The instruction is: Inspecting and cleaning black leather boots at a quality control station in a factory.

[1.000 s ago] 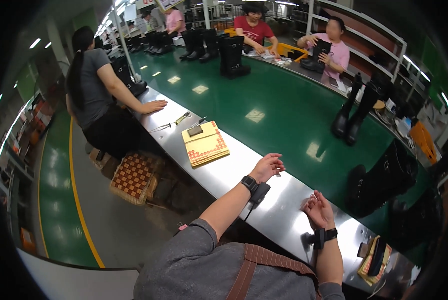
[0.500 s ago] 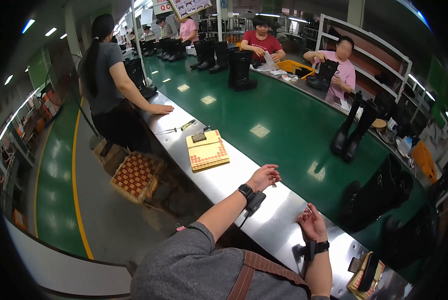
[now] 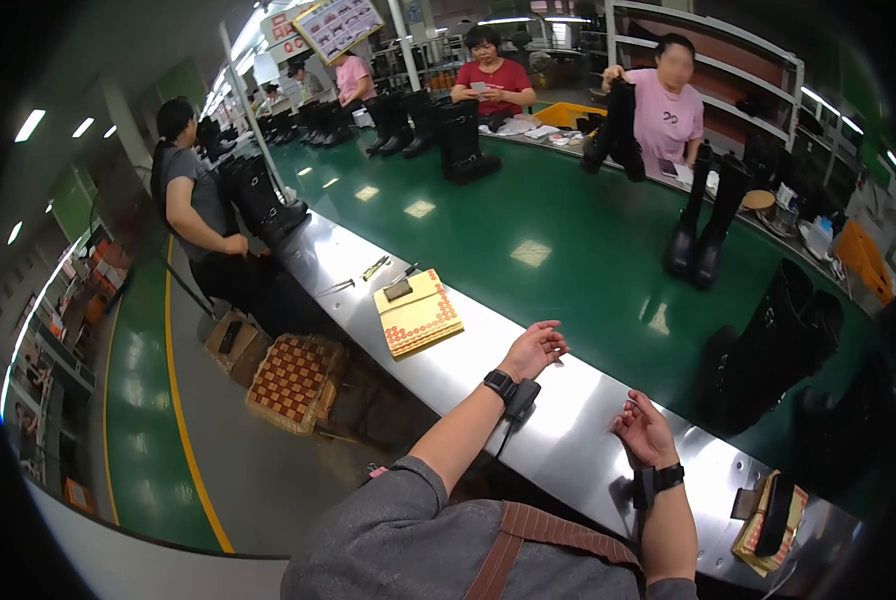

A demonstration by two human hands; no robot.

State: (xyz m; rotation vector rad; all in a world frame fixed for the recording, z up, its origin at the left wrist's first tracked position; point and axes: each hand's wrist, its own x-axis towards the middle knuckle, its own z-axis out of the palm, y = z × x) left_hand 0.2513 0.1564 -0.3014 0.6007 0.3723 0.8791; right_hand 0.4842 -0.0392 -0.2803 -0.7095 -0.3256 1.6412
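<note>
Above the steel bench edge [image 3: 588, 425], my left hand [image 3: 536, 350] is turned partly palm up, its fingers loosely bent and apart. My right hand [image 3: 645, 430] hovers to the right over the same steel strip, fingers half curled, with no clear object in them. A watch and a small black device are strapped to the left wrist; a black band is on the right one. Closest to my left hand is a yellow pad with red printed circles [image 3: 420, 315], a dark block on it. Beyond my right hand stands a tall black boot [image 3: 768, 350].
A green belt [image 3: 528, 225] runs beyond the steel, carrying black boots [image 3: 706, 225]. Tweezers and a pen lie left of the pad. A second yellow stack [image 3: 771, 525] is at lower right. Co-workers stand across and left; a checkered stool [image 3: 293, 380] is left, near a yellow crate [image 3: 560, 115].
The co-worker at left has drawn a hand off the bench. Across the belt, the pink-shirted person now holds a boot up in one hand. My hands keep nearly the same pose.
</note>
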